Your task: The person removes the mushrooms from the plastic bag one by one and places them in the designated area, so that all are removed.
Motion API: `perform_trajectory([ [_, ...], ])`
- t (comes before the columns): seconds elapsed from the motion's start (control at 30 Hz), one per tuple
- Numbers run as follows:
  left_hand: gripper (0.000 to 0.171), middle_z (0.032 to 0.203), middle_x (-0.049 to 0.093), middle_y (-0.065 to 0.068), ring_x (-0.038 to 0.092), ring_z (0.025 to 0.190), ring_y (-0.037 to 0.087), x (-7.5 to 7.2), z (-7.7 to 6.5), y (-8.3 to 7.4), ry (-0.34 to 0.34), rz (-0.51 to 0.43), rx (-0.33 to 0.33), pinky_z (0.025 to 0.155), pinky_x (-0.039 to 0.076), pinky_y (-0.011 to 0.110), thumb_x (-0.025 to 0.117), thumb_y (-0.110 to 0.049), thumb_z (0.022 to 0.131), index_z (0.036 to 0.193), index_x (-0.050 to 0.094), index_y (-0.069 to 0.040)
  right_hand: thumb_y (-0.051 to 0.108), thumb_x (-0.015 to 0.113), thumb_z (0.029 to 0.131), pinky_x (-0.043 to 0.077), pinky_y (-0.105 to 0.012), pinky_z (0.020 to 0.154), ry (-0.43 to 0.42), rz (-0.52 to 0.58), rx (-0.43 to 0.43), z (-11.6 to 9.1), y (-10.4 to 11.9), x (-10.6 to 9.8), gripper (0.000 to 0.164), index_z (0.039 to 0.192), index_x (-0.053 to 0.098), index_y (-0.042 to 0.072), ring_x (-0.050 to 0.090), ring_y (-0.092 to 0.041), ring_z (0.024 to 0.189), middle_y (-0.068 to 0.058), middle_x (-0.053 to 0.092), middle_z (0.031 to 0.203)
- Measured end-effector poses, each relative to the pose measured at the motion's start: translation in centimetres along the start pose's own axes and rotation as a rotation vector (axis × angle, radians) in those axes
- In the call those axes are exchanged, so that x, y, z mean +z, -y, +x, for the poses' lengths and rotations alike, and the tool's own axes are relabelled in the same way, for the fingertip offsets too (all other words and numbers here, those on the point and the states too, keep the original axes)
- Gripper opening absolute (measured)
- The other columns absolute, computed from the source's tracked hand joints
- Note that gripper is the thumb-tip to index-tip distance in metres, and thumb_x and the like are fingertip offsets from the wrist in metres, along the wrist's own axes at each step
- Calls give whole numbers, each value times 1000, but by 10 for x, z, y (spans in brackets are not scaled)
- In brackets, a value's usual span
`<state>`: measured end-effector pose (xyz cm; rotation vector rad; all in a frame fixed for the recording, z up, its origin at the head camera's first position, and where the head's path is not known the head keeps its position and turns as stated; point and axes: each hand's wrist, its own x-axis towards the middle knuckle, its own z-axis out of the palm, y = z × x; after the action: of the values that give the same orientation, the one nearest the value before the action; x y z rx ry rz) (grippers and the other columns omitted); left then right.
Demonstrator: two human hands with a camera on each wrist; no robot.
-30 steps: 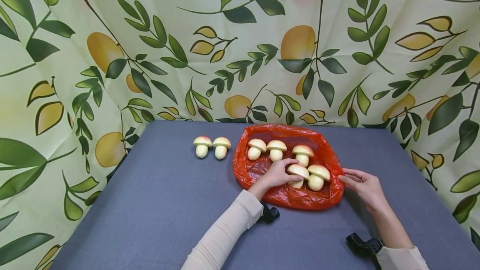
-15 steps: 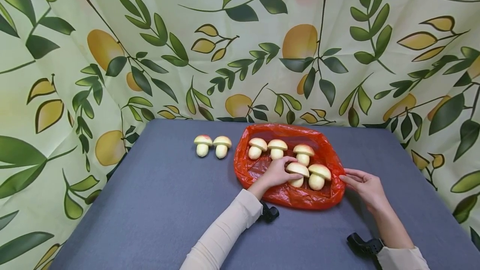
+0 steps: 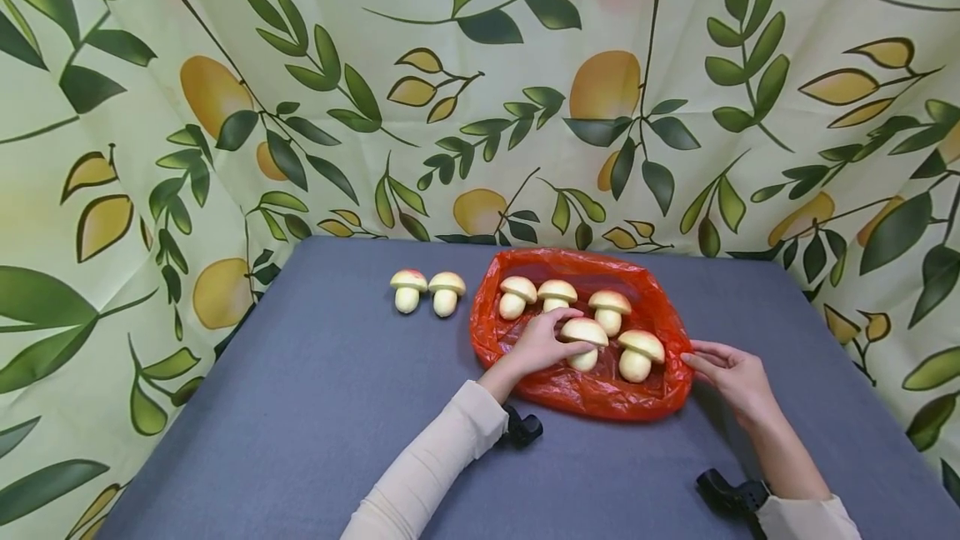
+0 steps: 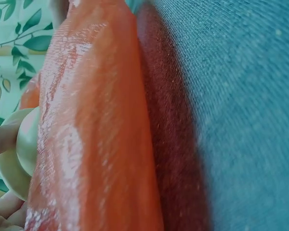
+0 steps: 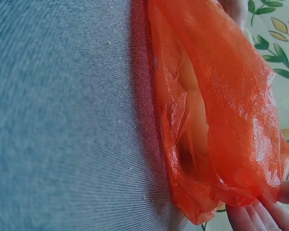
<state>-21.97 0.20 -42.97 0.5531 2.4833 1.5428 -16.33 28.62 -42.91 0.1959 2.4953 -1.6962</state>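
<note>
My left hand (image 3: 538,344) grips a toy mushroom (image 3: 584,333) by its cap, over the open red plastic bag (image 3: 592,402). In the left wrist view, the fingers (image 4: 2,139) and the pale mushroom (image 4: 29,144) show behind the bag's wall. My right hand (image 3: 738,377) pinches the bag's right rim; its fingers (image 5: 274,214) hold the plastic in the right wrist view. Inside the bag lie several more mushrooms: one at the left (image 3: 517,298), one beside it (image 3: 557,293), one at the back right (image 3: 609,311) and one at the front right (image 3: 639,357).
Two mushrooms, one (image 3: 407,290) and another (image 3: 446,294), stand side by side on the grey table (image 3: 315,407), left of the bag. A leaf-and-fruit patterned cloth (image 3: 420,132) hangs behind the table and along its sides. Black wrist cameras show below both hands.
My left hand has shifted slightly left with the mushroom, which now stands apart from the front right one. The right hand keeps its place at the rim.
</note>
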Motion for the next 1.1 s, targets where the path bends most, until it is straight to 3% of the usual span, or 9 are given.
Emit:
perform_trajectory([
  [0.2, 53, 130, 62, 15, 62, 119, 28, -8, -3, -1, -1, -67, 8, 98, 53, 34, 75, -18, 83, 130, 57, -1, 22, 66, 92, 56, -12, 70, 0, 7, -11, 0, -1, -2, 25, 113, 68, 9, 63, 12, 75, 32, 65, 78],
  [0.43, 52, 128, 63, 15, 63, 115, 26, -16, -4, -1, -36, -87, 11, 94, 53, 30, 75, -17, 83, 130, 56, -2, 25, 65, 93, 55, -12, 71, 4, -43, -1, 1, -2, -2, 48, 124, 57, -11, 63, 13, 75, 33, 65, 78],
  [0.7, 50, 125, 65, 15, 65, 110, 25, -24, -5, 2, -67, -93, 9, 90, 53, 24, 75, -18, 84, 129, 57, -5, 25, 64, 93, 56, -12, 71, 13, -53, 4, 1, -3, -2, 52, 126, 54, -13, 63, 13, 75, 33, 65, 78],
  [0.93, 51, 125, 64, 18, 65, 110, 28, -33, -8, 2, -47, -112, 10, 90, 54, 29, 74, -16, 85, 130, 55, -2, 23, 65, 92, 56, -12, 70, 11, -41, -15, 1, -1, -2, 46, 122, 58, -11, 63, 12, 74, 32, 65, 78],
  [1.1, 52, 127, 62, 18, 64, 111, 27, -40, -13, 4, -32, -88, 19, 92, 53, 29, 73, -16, 85, 131, 54, -1, 24, 65, 92, 56, -12, 70, 16, -60, -17, 1, -2, -2, 51, 125, 54, -14, 63, 12, 74, 32, 65, 78],
])
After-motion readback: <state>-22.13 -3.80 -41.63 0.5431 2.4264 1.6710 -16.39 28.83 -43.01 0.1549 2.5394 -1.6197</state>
